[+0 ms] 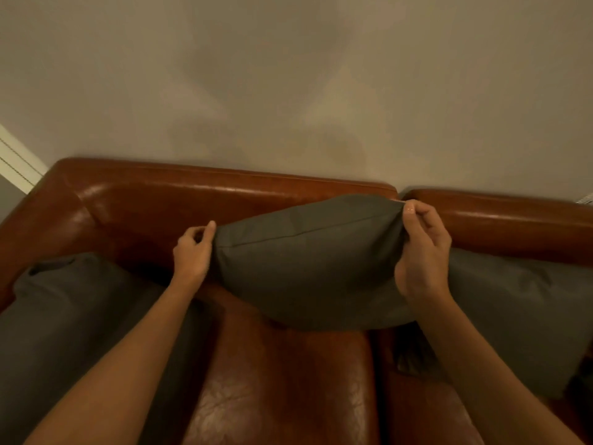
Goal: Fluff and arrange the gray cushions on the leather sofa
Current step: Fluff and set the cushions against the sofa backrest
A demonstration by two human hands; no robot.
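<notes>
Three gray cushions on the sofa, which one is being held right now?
The middle cushion: the left hand and the right hand pinch its upper corners. The left cushion and the right cushion lie untouched at either side.

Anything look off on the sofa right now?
Nothing damaged. The left cushion lies slumped on the sofa seat rather than upright. Both hands, left and right, pinch the middle cushion's top corners.

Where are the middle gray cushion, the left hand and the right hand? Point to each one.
middle gray cushion (308,268): head view, centre of its front face.
left hand (192,252): head view, back of the hand.
right hand (423,248): head view, back of the hand.
</notes>
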